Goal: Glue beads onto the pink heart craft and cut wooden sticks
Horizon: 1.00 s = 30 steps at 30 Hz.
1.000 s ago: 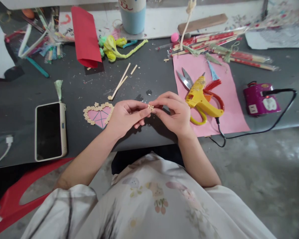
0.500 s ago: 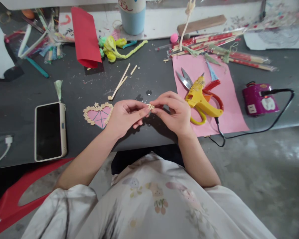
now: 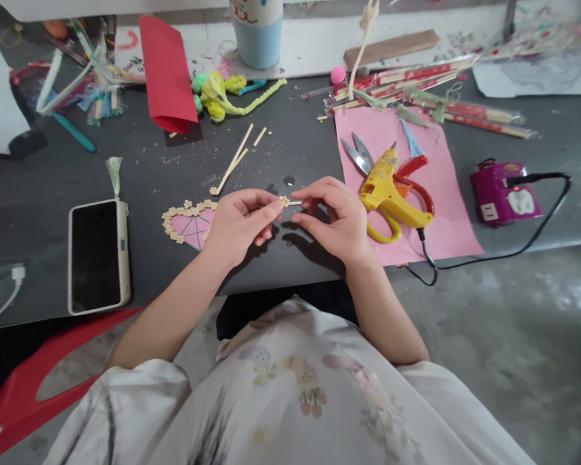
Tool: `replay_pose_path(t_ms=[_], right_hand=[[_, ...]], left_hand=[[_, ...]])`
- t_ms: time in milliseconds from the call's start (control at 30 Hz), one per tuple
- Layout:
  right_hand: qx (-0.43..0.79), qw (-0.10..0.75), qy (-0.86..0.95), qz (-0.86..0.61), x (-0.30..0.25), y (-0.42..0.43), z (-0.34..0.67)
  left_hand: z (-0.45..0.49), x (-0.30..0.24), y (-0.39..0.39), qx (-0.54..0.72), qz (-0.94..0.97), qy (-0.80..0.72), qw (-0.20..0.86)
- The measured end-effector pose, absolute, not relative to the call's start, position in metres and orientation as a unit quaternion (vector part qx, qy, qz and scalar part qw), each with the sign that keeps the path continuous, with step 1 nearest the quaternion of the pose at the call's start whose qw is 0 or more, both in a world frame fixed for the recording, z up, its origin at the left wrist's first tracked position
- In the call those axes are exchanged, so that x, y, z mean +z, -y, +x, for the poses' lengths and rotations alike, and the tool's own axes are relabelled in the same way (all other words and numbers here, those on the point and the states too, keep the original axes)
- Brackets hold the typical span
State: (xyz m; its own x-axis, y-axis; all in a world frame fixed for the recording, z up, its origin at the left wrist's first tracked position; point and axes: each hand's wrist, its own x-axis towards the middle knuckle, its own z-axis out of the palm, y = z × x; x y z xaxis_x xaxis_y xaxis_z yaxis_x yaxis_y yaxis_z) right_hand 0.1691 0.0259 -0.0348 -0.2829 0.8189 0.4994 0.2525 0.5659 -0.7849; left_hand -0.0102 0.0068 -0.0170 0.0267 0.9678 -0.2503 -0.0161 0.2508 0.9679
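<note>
A tiny pale cluster, shaped like a flower, is pinched between the thumb and fingers of my left hand. From it a short thin wooden stick points right, into the gap of my right hand. The thumb and index finger of that hand are apart; whether another finger touches the stick is hidden. Partly behind my left hand lies a pink paper heart, edged with similar pale clusters and crossed by blue lines. Beyond it rest loose wooden sticks, one with a pale cluster at its end.
A yellow glue gun and scissors lie on pink paper. Its black cord runs to a purple power box. A phone lies left. Red paper, a cup and wrapped chopsticks are further back.
My right thumb and index finger have parted from the small cluster. It has turned and shifted slightly left with my left hand, and the stick now shows.
</note>
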Motion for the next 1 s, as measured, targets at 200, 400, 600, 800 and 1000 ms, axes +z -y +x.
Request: replay_pose_path(t_ms=[200,400,600,800,1000], right_hand=[[0.294,0.475,0.744,-0.368,-0.035,-0.026,0.169],[0.305,0.496,0.719,-0.38,-0.038,-0.025,0.167],[0.324,0.529,0.654,-0.433,-0.04,-0.026,0.167],[0.294,0.468,0.672,-0.493,-0.029,-0.029,0.176],[0.237,0.377,0.737,-0.509,-0.01,-0.044,0.195]], left_hand=[[-0.01,-0.015,-0.008,0.434,0.422,-0.541,0.584],[-0.01,-0.014,-0.008,0.441,0.405,-0.536,0.596],[-0.011,-0.012,-0.009,0.453,0.413,-0.537,0.579],[-0.01,-0.012,-0.009,0.473,0.4,-0.528,0.581],[-0.012,-0.014,-0.009,0.483,0.403,-0.51,0.587]])
